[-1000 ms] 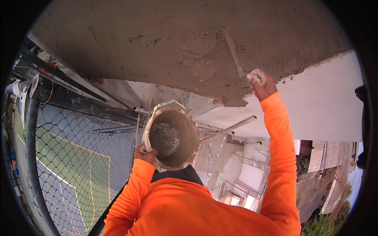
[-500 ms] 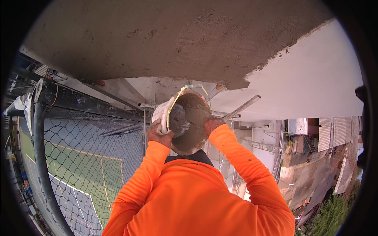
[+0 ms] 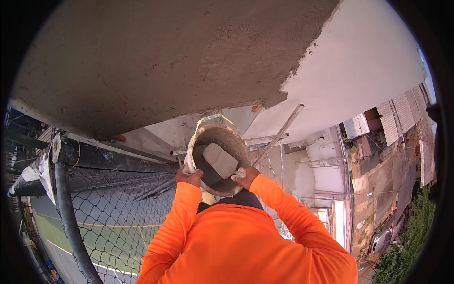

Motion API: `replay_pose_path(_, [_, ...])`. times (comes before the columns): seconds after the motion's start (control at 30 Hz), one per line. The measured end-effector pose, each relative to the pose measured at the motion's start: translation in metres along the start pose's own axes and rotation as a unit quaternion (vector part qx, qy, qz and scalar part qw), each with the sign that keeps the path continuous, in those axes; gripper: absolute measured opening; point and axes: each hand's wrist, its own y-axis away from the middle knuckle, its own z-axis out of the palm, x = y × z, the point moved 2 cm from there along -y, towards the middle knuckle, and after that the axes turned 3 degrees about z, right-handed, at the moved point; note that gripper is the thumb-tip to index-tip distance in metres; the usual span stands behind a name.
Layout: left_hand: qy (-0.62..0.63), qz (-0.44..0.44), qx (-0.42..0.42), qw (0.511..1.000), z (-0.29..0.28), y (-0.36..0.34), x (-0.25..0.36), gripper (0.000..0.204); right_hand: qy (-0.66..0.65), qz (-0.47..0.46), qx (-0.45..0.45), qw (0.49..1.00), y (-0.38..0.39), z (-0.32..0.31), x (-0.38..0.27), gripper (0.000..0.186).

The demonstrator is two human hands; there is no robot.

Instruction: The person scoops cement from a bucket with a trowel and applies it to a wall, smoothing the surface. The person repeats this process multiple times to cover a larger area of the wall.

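Down from the brown wall (image 3: 189, 61) came the right hand (image 3: 245, 177). It looks closed on a flat tool (image 3: 220, 161), just up and left of it, inside the bucket (image 3: 236, 141). The left hand (image 3: 190, 176) grips the rim, likely so the bucket stays still.

I have a round, whitish bucket (image 3: 232, 138) with a mortar-crusted inner wall as my carrier, its open mouth facing me. My 2 hands bear it up: my left hand (image 3: 190, 176) grips the near left rim, and my right hand (image 3: 246, 178) is at the near right. In it, tilted against the darker interior, is 1 flat, grey, roughly rectangular trowel (image 3: 220, 161), its near corner at my right fingers. Grey-brown mortar clings to the wall around it; I can't tell how deep the dark bottom goes.
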Motion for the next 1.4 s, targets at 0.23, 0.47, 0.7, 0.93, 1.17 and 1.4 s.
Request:
replay_pose_path(0.23, [0.047, -0.097, 0.003, 0.994, -0.034, -0.015, -0.021, 0.015, -0.443, -0.001, 0.185, 0.878, 0.039, -0.055, -0.059, 0.02])
replay_pose_path(0.47, [-0.045, -0.128, 0.007, 0.991, -0.079, -0.013, -0.027, 0.014, -0.326, -0.15, 0.678, 0.641, 0.023, -0.148, -0.073, 0.038])
replay_pose_path(0.7, [-0.02, -0.12, 0.015, 0.992, -0.102, -0.005, -0.024, 0.018, -0.37, 0.006, 0.7, 0.611, -0.097, -0.238, -0.142, 0.045])
replay_pose_path(0.93, [0.098, -0.078, 0.015, 0.992, -0.107, -0.008, -0.019, 0.019, -0.219, -0.154, 0.316, 0.91, -0.03, -0.012, -0.145, 0.04])
replay_pose_path(1.17, [-0.022, 0.185, 0.009, 0.982, -0.082, 0.004, -0.019, 0.039, -0.044, 0.076, -0.001, 0.996, 0.026, 0.069, -0.037, 0.044])
replay_pose_path(1.4, [-0.156, 0.296, -0.017, 0.942, -0.056, 0.022, 0.015, 0.032, -0.315, 0.225, -0.139, 0.912, -0.031, 0.113, -0.026, 0.042])
